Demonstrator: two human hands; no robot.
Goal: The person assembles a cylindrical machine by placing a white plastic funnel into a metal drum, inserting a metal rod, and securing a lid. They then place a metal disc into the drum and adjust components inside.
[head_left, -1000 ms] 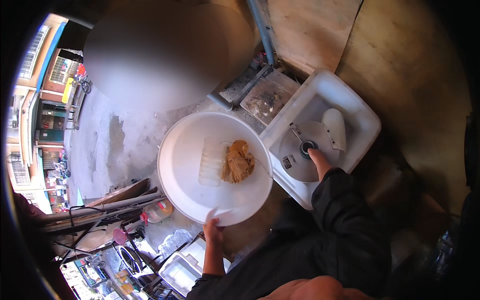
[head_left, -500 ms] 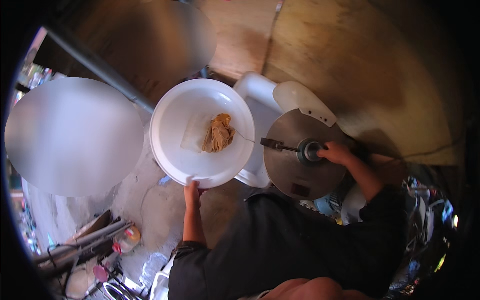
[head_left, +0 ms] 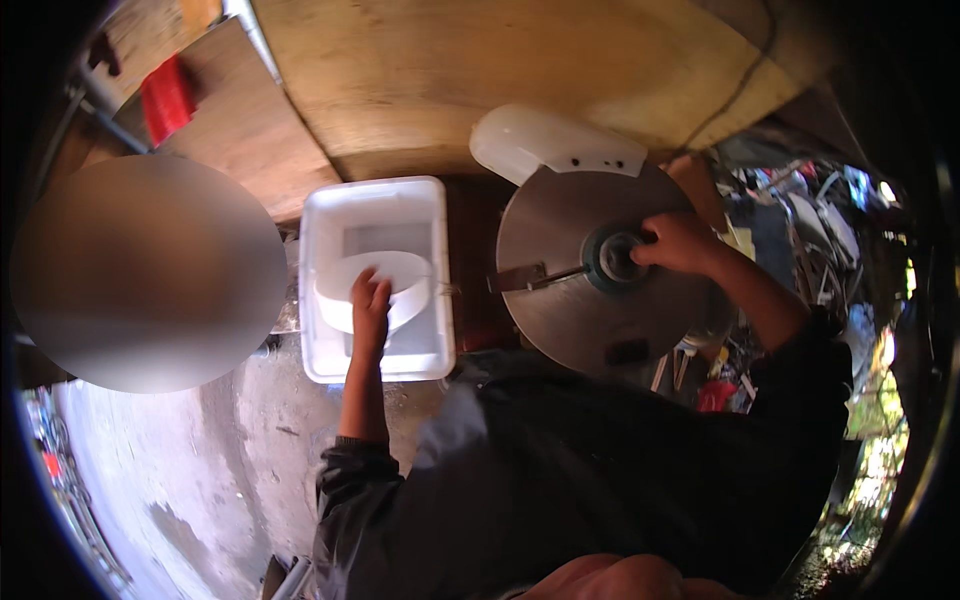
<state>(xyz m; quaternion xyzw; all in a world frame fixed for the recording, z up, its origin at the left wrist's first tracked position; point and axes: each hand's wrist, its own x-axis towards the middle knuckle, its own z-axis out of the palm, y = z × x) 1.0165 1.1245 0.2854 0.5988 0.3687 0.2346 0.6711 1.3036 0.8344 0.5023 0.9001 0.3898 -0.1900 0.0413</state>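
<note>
A white rectangular bin (head_left: 432, 352) stands ahead of me. Inside its outline shows a round white tub (head_left: 338, 307), its mouth turned partly toward me. My left hand (head_left: 371, 305) is over the tub's near wall with the fingers by its opening. Motion smears those fingers, so whether they grip the rim I cannot tell. To the right is a large round metal disc (head_left: 545, 235) with a hub (head_left: 610, 268) at its middle and a dark bar across its left side. Closed around the knob of this hub is my right hand (head_left: 678, 245).
A white curved guard (head_left: 540, 140) adjoins the disc's top. Wooden panels (head_left: 400, 80) stand behind, with a red object (head_left: 168, 98) at the far left. Clutter (head_left: 830, 230) piles up at the right. Concrete floor (head_left: 200, 450) lies to the left; a blurred patch hides part of that side.
My view has swung to the left-hand bin. The wide white basin with a crumpled brown thing, held in my left hand before, no longer shows as such. My right hand stays on the hub.
</note>
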